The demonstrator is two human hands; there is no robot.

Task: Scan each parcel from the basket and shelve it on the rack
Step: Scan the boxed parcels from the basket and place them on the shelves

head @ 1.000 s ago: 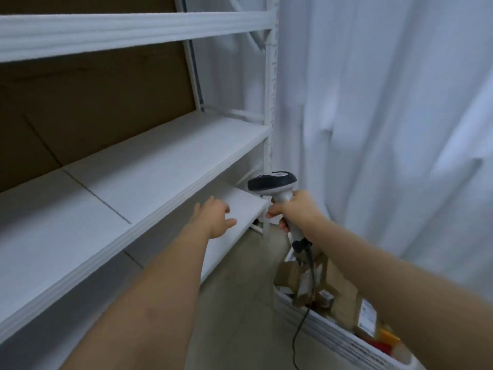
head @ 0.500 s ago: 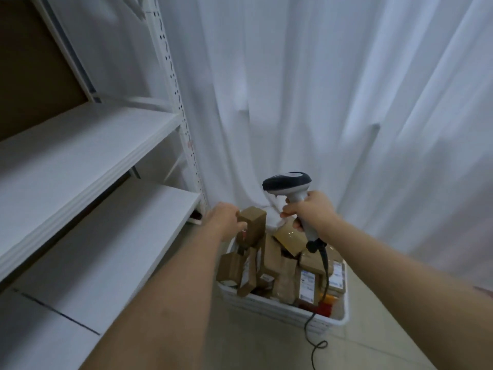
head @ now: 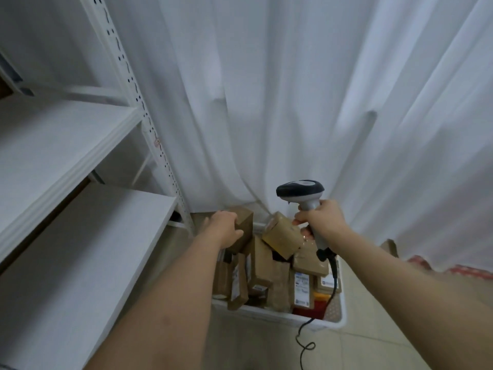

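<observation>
Nearest the camera, two bare forearms reach forward and down, where a second ago they stretched toward the bare white rack shelf; the view has swung right, away from the rack and onto the basket. The white slatted basket (head: 336,319) sits on the tiled floor beside the rack's foot, heaped with brown cardboard parcels, several showing white printed labels, with a red-and-yellow item low at the right. The left hand (head: 223,228), which was empty and open over the shelf, now has its fingers curled round an upright brown parcel (head: 244,222) at the basket's far left corner. The right hand (head: 318,219) keeps its full grip on the handle of the grey-and-black barcode scanner (head: 302,192), whose cord trails down over the basket rim to the floor; its head points left, above a tilted box (head: 281,235). Beyond stand the rack (head: 80,145), its visible shelves holding nothing, and a white curtain (head: 266,89). Judging by this, a new cycle has begun: the parcel is taken hold of but not yet lifted clear or scanned.
</observation>
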